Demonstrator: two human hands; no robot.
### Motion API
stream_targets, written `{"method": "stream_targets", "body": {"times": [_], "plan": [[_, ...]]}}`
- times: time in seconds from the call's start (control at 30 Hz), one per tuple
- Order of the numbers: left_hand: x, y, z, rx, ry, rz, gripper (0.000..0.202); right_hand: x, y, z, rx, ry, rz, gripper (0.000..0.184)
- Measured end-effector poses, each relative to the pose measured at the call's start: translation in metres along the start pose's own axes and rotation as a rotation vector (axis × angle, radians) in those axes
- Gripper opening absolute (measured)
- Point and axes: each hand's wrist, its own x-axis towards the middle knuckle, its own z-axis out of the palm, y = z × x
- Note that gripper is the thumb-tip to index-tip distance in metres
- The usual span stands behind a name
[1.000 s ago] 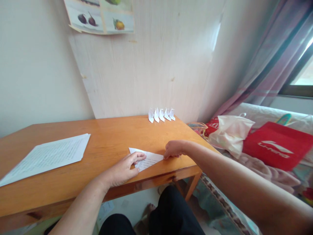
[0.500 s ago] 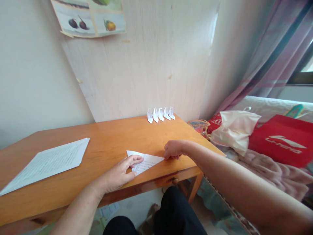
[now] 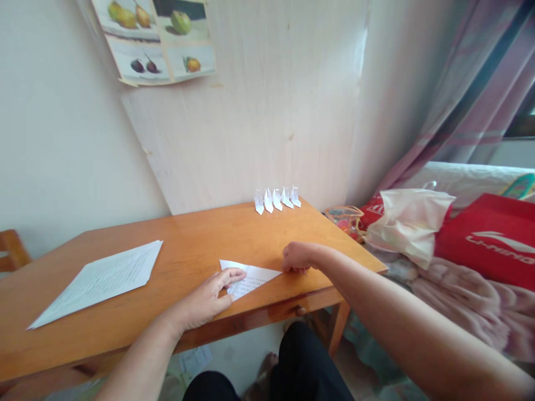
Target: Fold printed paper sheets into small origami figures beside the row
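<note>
A folded sheet of printed paper (image 3: 256, 278), roughly triangular, lies flat on the wooden desk near its front edge. My left hand (image 3: 211, 292) rests over the paper's left part, thumb apart from the outstretched fingers, holding nothing. At the paper's pointed right corner, my right hand (image 3: 298, 257) is curled closed with its fingertips on that tip; the fingertips are partly hidden. Behind, by the wall, several small folded paper figures (image 3: 277, 199) stand in a row.
A stack of printed sheets (image 3: 102, 281) lies on the desk (image 3: 200, 231) at the left. To the right are a white plastic bag (image 3: 412, 223), a red bag (image 3: 493, 236) and a pink blanket (image 3: 463, 298). Fruit pictures (image 3: 188, 50) hang on the wall.
The view has tilted up and shifted slightly left, so more of the fruit pictures and a chair part show. Both hands stay at the same places on the paper.
</note>
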Motion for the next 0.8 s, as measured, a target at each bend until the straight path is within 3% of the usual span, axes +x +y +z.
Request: {"method": "stream_targets", "body": {"times": [0.17, 0.4, 0.57, 0.8], "plan": [[-0.007, 0.002, 0.010, 0.132, 0.119, -0.026, 0.060, -0.001, 0.013, 0.013, 0.170, 0.161, -0.040, 0.015], [-0.021, 0.013, 0.039, 0.309, 0.377, 0.137, 0.028, -0.001, 0.036, 0.040, 0.358, 0.456, -0.157, 0.015], [-0.040, 0.020, 0.053, 0.423, 0.564, 0.096, 0.031, -0.014, 0.042, 0.051, 0.440, 0.563, -0.256, 0.025], [-0.058, 0.021, 0.067, 0.511, 0.600, 0.015, 0.029, -0.037, 0.033, 0.085, 0.439, 0.790, -0.318, 0.033]]}}
